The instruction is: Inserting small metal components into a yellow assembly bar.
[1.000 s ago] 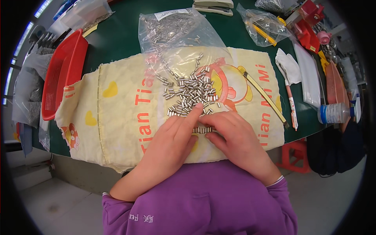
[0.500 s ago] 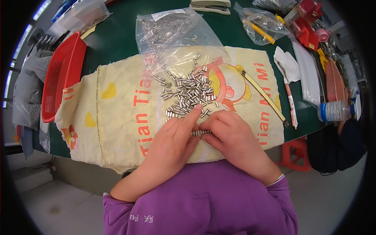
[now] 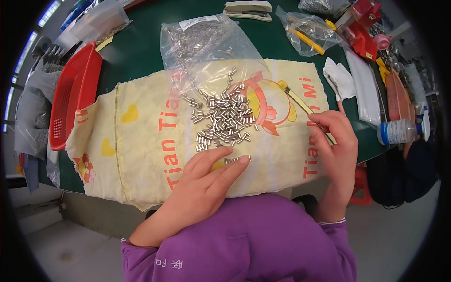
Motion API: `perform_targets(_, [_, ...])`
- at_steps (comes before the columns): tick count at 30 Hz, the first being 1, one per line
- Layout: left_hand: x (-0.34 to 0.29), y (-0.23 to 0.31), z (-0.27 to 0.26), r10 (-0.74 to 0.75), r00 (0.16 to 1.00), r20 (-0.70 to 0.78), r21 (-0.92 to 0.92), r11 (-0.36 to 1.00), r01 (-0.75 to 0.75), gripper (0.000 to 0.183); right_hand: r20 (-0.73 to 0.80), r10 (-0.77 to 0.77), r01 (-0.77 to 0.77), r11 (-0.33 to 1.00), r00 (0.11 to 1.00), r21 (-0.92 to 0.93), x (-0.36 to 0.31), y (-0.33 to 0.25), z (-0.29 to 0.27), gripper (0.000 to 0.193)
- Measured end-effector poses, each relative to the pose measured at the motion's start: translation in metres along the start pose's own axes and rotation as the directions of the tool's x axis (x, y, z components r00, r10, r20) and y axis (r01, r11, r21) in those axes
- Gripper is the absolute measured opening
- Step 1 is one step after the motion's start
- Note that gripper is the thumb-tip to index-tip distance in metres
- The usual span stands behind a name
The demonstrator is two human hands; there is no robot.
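A pile of small silvery metal tubes [image 3: 223, 117] spreads over a yellow printed cloth [image 3: 145, 108], below the mouth of a clear plastic bag [image 3: 202, 42] that holds more of them. Near the front of the cloth, a short row of the tubes [image 3: 232, 160] lies side by side. My left hand [image 3: 204, 174] rests there with fingers stretched out, one fingertip at the right end of the row. To the right, my right hand [image 3: 336, 141] has its thumb and fingers closed around a long, narrow brass-coloured strip [image 3: 298, 100] with a dark tip. The fingers cover part of the strip.
A red plastic basket [image 3: 77, 94] stands at the left. At the back are a stapler [image 3: 248, 10] and a clear bag with a yellow tool [image 3: 310, 41]. A white cloth [image 3: 339, 79], plastic sleeves [image 3: 362, 87] and a spray bottle [image 3: 399, 131] lie along the right.
My right hand has left the row of tubes, moved right and taken hold of the brass-coloured strip. My left hand stays by the row, which now lies on the cloth.
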State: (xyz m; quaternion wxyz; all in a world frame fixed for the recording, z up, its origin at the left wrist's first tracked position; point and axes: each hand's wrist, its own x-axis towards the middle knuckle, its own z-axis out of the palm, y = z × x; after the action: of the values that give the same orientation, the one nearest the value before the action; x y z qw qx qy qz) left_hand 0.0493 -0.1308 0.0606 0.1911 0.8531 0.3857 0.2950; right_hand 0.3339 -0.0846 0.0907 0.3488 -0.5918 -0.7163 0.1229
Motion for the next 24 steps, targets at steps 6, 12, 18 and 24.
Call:
perform_targets(6, [-0.009,-0.003,0.001,-0.087,0.994,0.059,-0.009,0.996,0.087,0.072,0.277,-0.326,0.292,0.943,0.904,0.158,-0.010,-0.016,0.019,0.027])
perform_targets(12, [-0.022,-0.008,-0.005,-0.132,0.991,0.036,-0.067,0.989,0.134,0.077,0.345,-0.452,0.415,0.892,0.823,0.178,-0.018,-0.019,0.044,0.030])
perform_targets(18, [-0.035,-0.010,-0.010,-0.211,0.973,-0.090,-0.070,0.976,0.205,0.081,0.352,-0.483,0.436,0.875,0.802,0.209,-0.017,-0.025,0.052,0.033])
perform_targets(24, [-0.024,-0.009,-0.007,-0.181,0.981,-0.076,-0.083,0.981,0.175,0.082,0.265,-0.410,0.385,0.912,0.873,0.141,-0.004,-0.025,0.040,0.034])
